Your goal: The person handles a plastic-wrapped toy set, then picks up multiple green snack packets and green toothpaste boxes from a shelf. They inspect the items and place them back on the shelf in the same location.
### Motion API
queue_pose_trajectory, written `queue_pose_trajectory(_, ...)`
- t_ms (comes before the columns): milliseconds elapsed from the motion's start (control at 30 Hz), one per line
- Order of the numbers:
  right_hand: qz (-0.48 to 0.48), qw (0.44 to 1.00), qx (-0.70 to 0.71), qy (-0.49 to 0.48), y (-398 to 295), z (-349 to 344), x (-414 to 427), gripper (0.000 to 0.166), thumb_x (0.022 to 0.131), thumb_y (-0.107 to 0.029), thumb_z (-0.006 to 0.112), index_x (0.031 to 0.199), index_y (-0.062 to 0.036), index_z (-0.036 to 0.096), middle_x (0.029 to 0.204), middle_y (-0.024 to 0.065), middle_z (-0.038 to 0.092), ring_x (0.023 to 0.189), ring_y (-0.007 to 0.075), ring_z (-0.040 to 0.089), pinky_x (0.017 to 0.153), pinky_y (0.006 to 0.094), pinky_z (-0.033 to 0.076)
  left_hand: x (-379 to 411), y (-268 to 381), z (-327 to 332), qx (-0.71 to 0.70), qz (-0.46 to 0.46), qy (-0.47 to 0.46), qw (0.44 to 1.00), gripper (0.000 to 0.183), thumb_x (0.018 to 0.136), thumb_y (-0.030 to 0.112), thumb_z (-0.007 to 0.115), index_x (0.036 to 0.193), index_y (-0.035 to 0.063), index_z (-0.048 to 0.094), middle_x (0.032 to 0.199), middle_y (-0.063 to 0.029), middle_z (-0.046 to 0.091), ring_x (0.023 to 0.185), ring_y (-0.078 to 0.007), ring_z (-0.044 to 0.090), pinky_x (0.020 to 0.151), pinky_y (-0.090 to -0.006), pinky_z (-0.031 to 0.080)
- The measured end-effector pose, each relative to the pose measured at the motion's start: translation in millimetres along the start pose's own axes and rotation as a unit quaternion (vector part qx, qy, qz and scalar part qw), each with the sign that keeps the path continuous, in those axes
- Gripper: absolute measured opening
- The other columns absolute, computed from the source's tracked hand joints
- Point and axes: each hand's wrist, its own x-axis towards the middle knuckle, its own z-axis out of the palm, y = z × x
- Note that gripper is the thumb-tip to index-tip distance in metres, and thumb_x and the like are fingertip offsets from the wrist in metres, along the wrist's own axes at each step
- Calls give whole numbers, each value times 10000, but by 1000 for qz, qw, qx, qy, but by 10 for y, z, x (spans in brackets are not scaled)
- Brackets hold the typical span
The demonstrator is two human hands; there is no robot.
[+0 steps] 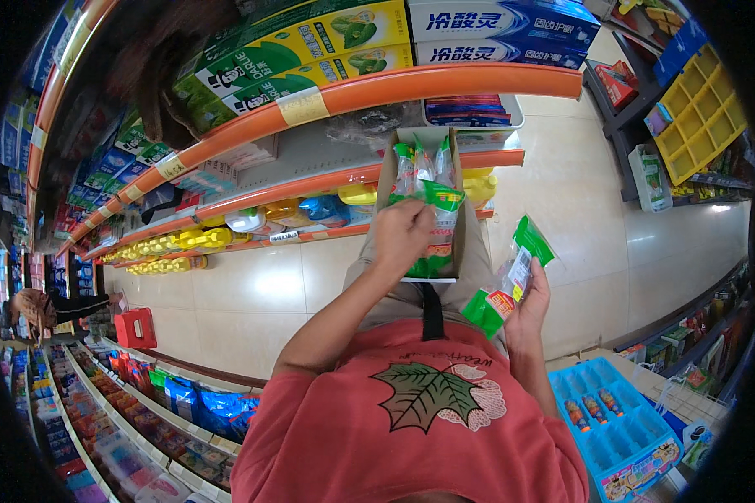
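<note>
Several clear plastic packets with green ends lie in a narrow cardboard box (387, 173) in front of my body. Over the box is my left hand (404, 232), its fingers curled at the green top of a packet (443, 198); whether they grip it cannot be told. To the right of the box, my right hand (528, 302) holds another green-ended plastic packet (517, 269) with a white label and a red printed patch. That packet is tilted, its contents unclear.
Ahead stands a shelf with an orange edge (440, 80), holding Darlie toothpaste cartons (308, 56). A white bin (517, 113) is behind the box. Yellow bottles (182, 242) line the low shelf. A blue tray (623, 409) is at lower right. Far left, a person (38, 308) bends near a red stool (135, 327).
</note>
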Motion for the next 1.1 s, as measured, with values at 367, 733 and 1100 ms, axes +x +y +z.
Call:
queue_pose_trajectory(367, 39, 999, -22, -22, 25, 160, -2, 286, 887, -280, 394, 995, -49, 522, 859, 86, 590, 757, 193, 576, 696, 341, 478, -272, -243, -567, -567, -224, 73, 789, 150, 822, 143, 561, 721, 34, 585, 692, -5, 554, 647, -80, 485, 597, -232, 393)
queue_pose_trajectory(733, 76, 996, -35, -41, 79, 260, -11, 299, 879, -300, 425, 1027, -61, 527, 889, 71, 602, 772, 192, 583, 670, 352, 493, -261, -134, -578, -615, -260, 73, 741, 104, 826, 120, 548, 789, 32, 588, 744, -31, 591, 675, -109, 546, 654, -247, 449)
queue_pose_trajectory(1100, 54, 993, -65, -81, 127, 269, 19, 363, 904, -325, 368, 1080, -23, 465, 971, 98, 570, 843, 204, 581, 716, 355, 501, -325, -121, -572, -638, -244, 34, 730, 78, 697, 8, 519, 675, 80, 498, 708, -25, 550, 645, -116, 519, 638, -248, 440)
